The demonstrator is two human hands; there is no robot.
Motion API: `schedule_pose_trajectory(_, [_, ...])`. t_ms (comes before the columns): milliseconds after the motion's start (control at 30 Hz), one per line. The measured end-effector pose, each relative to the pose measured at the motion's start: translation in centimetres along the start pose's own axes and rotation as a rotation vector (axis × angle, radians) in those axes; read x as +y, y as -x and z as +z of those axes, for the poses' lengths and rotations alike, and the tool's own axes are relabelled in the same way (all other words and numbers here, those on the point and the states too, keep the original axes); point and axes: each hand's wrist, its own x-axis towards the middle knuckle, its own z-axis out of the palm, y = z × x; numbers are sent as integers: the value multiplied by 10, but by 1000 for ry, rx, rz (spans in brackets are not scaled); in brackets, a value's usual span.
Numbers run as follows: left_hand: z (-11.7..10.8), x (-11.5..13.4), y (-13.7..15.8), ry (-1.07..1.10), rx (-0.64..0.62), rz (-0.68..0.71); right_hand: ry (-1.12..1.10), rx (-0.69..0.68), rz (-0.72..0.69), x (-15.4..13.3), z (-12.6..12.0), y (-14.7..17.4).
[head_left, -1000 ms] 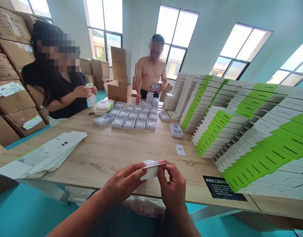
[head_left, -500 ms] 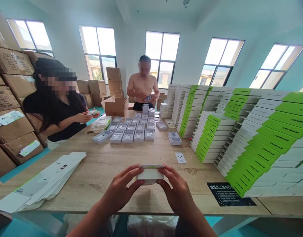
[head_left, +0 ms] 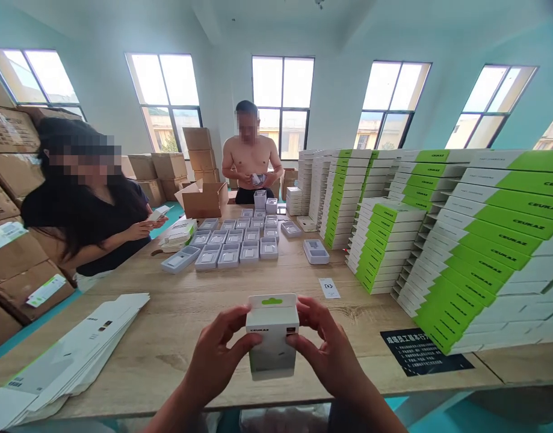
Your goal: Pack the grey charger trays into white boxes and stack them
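Note:
A small white box (head_left: 272, 355) with a hang tab and a green-edged slot is held upright between my two hands above the front of the table (head_left: 168, 331). My left hand (head_left: 224, 343) grips its left side, thumb on the front face and fingers behind the top corner. On the right side my right hand (head_left: 324, 346) pinches it the same way, thumb just below a small dark picture. Dark lettering runs along the box's upper front. Beyond the hands lies a small white card (head_left: 329, 288) with a black symbol.
Flat white cartons (head_left: 77, 355) lie fanned at left. Several plastic trays (head_left: 228, 255) stand mid-table. Tall stacks of green-and-white boxes (head_left: 488, 258) fill the right, beside a black sign (head_left: 425, 355). Two people work across the table, near an open cardboard carton (head_left: 204, 201).
The box has tilted in my hands, so its printed front and hang tab now face me. The view has shifted slightly. The co-worker at the back has moved the item in their hands.

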Motion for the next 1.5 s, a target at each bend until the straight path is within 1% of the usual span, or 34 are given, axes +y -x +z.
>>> schedule_pose_trajectory(67, [1,-3,-6,-2,-73,-52,-152,-30,127,0,-3,-3])
schedule_pose_trajectory(100, [1,-6,-8,-19,-113,-44,-226,-22,188,1,-2,-4])
schedule_pose_trajectory(133, [3,-11,-11,-63,-143,1,-292,-4,251,5,0,-5])
schedule_pose_trajectory(167, [4,-17,-13,-133,-166,90,-336,11,311,10,3,-7])
schedule_pose_trajectory(200, [6,-24,-15,-229,-197,213,-325,9,356,18,6,-9])
schedule_pose_trajectory(267, [10,-40,-23,-418,-316,479,-154,-41,403,41,9,-15])
schedule_pose_trajectory(300, [13,-48,-28,-461,-387,571,-34,-75,409,54,6,-20])
schedule_pose_trajectory(333, [15,-56,-34,-453,-440,607,81,-99,408,68,-1,-27])
schedule_pose_trajectory(367, [18,-63,-42,-407,-465,582,180,-103,404,81,-13,-36])
schedule_pose_trajectory(400, [20,-70,-51,-342,-429,505,257,-90,401,92,-28,-45])
schedule_pose_trajectory(433, [22,-78,-61,-278,-335,388,325,-73,398,101,-46,-54])
schedule_pose_trajectory(500, [25,-91,-78,-210,-73,127,471,-82,389,112,-77,-67])
schedule_pose_trajectory(533, [25,-98,-85,-203,48,24,529,-113,384,113,-88,-68])
schedule_pose_trajectory(567, [25,-103,-91,-207,139,-53,568,-164,383,113,-93,-63])
schedule_pose_trajectory(600, [24,-108,-94,-213,192,-101,599,-240,359,111,-93,-54])
schedule_pose_trajectory(667, [22,-114,-95,-199,194,-117,648,-428,217,105,-78,-22])
schedule_pose_trajectory(700, [21,-116,-94,-180,174,-108,704,-548,15,102,-67,-2])
schedule_pose_trajectory(733, [21,-116,-93,-159,151,-96,748,-615,-196,99,-56,18])
schedule_pose_trajectory(767, [21,-116,-92,-138,130,-84,792,-649,-385,97,-46,36])
schedule_pose_trajectory(800, [20,-116,-90,-119,112,-76,837,-645,-544,95,-38,51])
schedule_pose_trajectory(833, [21,-115,-89,-108,97,-77,877,-606,-642,94,-33,64])
schedule_pose_trajectory(867, [21,-115,-89,-102,87,-81,914,-552,-696,95,-28,72])
schedule_pose_trajectory(967, [21,-114,-88,-85,60,-63,943,-416,-747,101,-22,81])
schedule_pose_trajectory(1033, [21,-114,-87,-67,44,-29,846,-379,-748,102,-21,76])
schedule_pose_trajectory(1100, [20,-115,-88,-48,26,13,650,-342,-683,94,-22,60])
schedule_pose_trajectory(1167, [19,-116,-88,-35,7,53,495,-245,-549,74,-23,35])
schedule_pose_trajectory(1233, [18,-117,-88,-34,-12,83,488,-106,-455,46,-23,3])
schedule_pose_trajectory(1267, [18,-118,-88,-37,-20,94,527,-47,-457,32,-22,-13])
schedule_pose_trajectory(1300, [18,-118,-88,-43,-29,102,554,-5,-489,20,-20,-29])
schedule_pose_trajectory(1367, [17,-117,-88,-57,-43,113,566,29,-544,7,-14,-57])
schedule_pose_trajectory(1433, [16,-116,-88,-79,-45,113,557,32,-542,7,-7,-76])
schedule_pose_trajectory(1500, [15,-114,-88,-108,-36,99,574,32,-522,15,1,-89])
